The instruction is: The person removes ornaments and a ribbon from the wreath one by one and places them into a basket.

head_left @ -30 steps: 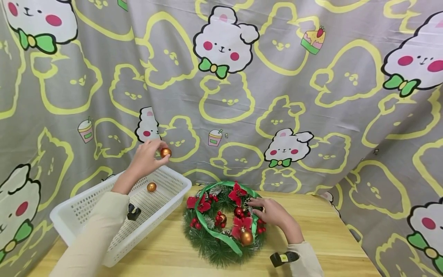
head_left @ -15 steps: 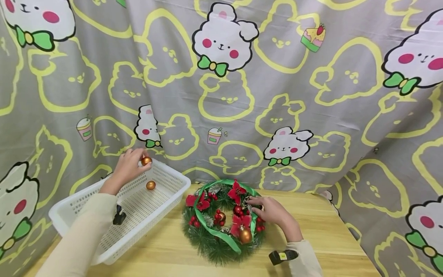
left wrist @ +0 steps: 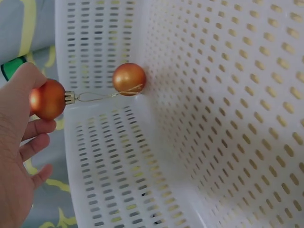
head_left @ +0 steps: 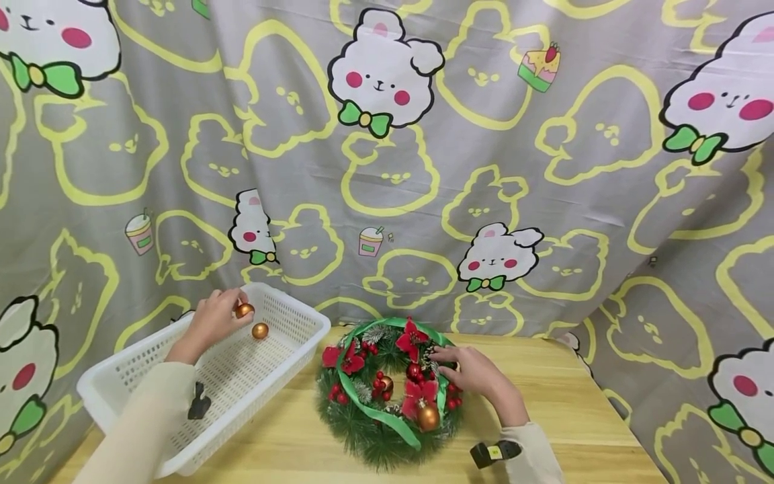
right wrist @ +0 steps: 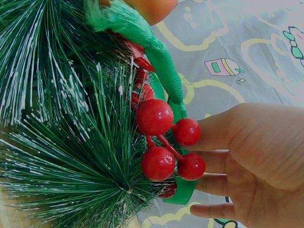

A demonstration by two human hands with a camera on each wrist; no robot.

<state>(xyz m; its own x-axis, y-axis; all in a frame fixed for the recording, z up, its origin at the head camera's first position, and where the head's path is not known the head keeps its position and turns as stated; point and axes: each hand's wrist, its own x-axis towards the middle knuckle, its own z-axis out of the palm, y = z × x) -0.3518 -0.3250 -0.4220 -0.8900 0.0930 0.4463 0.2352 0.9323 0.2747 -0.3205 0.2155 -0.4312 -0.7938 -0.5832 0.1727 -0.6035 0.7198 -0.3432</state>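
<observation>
My left hand [head_left: 211,321] pinches a shiny copper Christmas ball [head_left: 244,310] over the far end of the white perforated basket [head_left: 305,316]. In the left wrist view, the held ball shows a gold cap and a string loop stretching toward a second copper ball [left wrist: 129,79], which lies in the basket's corner. My right hand [head_left: 478,373] touches the right side of a green Christmas wreath [head_left: 381,447], fingers extended. Red berries [right wrist: 155,117] partly cover its fingertips in the right wrist view. On the wreath sit red flowers [head_left: 412,338], a green ribbon [head_left: 383,418] and a copper ball [head_left: 428,417].
The basket stands at the left of the wooden table [head_left: 574,403], beside the wreath. Behind the table hangs a grey curtain [head_left: 411,202] printed with cartoon figures. A black device [head_left: 496,453] is strapped to the right wrist and another [head_left: 198,401] to the left.
My left hand has moved left and down with its copper ball, now nearer the ball in the basket. The right hand stays at the wreath.
</observation>
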